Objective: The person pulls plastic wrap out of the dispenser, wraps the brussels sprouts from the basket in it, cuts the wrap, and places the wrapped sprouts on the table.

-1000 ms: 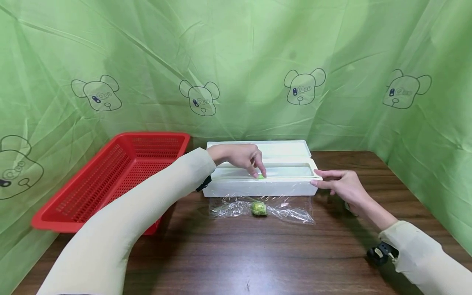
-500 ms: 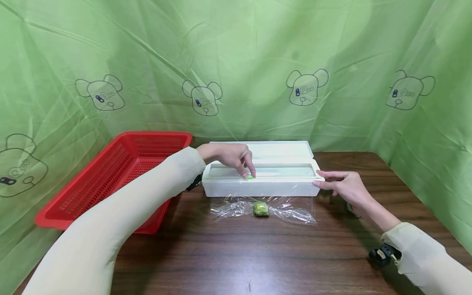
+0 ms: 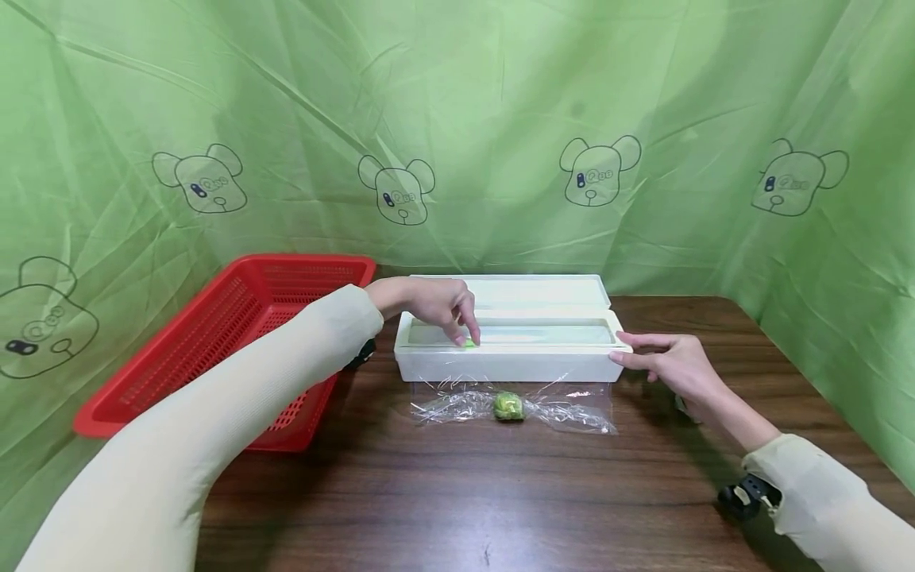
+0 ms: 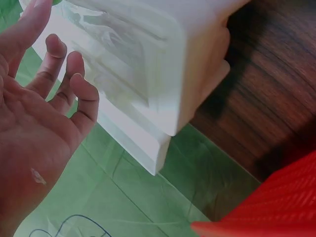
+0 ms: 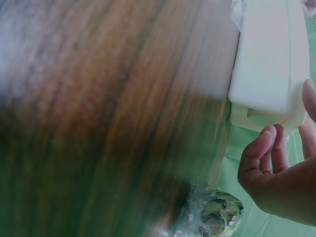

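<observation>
A long white cling film dispenser stands on the table, its lid tipped back. My left hand pinches a small bright green slider on the dispenser's front top edge, left of the middle. At the right end, my right hand holds the dispenser between thumb and fingers. Clear cling film spreads from the dispenser's front onto the table. A round green item, perhaps a small vegetable, lies in that film, whose sides are bunched. The left wrist view shows the left hand's loosely bent other fingers.
A red perforated basket stands at the left, partly behind the left sleeve. Near the right hand, a second film-wrapped item shows in the right wrist view. Green cloth with bear drawings hangs behind the wooden table.
My left hand has moved left along the dispenser's edge, together with the green slider. My right hand keeps its hold on the right end. The wrapped green item stays in front.
</observation>
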`<state>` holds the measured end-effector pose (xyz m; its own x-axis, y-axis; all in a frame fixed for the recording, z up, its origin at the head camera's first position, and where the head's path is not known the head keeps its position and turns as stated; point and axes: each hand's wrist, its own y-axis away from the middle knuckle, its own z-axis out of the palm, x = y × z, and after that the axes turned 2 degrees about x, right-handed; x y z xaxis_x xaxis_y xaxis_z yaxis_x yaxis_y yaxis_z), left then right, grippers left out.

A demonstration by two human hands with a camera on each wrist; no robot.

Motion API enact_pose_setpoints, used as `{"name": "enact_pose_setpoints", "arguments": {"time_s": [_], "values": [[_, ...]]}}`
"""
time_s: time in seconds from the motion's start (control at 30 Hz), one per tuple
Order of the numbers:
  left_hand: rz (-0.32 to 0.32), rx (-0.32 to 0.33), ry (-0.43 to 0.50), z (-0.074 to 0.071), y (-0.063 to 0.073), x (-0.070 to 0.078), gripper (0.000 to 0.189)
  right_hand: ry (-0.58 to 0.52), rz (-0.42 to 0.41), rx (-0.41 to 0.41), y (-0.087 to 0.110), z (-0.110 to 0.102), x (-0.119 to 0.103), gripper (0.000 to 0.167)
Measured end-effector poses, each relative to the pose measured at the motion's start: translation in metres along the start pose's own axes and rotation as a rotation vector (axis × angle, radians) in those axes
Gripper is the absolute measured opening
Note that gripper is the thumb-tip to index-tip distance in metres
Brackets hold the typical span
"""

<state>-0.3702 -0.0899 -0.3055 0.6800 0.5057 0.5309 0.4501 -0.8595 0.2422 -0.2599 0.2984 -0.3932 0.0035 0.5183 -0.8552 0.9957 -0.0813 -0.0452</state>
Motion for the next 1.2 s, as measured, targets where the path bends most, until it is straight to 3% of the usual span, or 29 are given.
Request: {"name": "enact_pose_setpoints", "arguments": {"time_s": [0.9, 1.2], "values": [[-0.075, 0.015, -0.017, -0.003, 0.030, -0.010, 0.022, -0.009, 0.005, -0.003, 0.001, -0.001, 0.002, 0.067], [-0.115, 0.021, -0.011, -0.005, 0.047, -0.020, 0.021, -0.003, -0.025, 0.007, -0.001, 0.000, 0.002, 0.065]]}}
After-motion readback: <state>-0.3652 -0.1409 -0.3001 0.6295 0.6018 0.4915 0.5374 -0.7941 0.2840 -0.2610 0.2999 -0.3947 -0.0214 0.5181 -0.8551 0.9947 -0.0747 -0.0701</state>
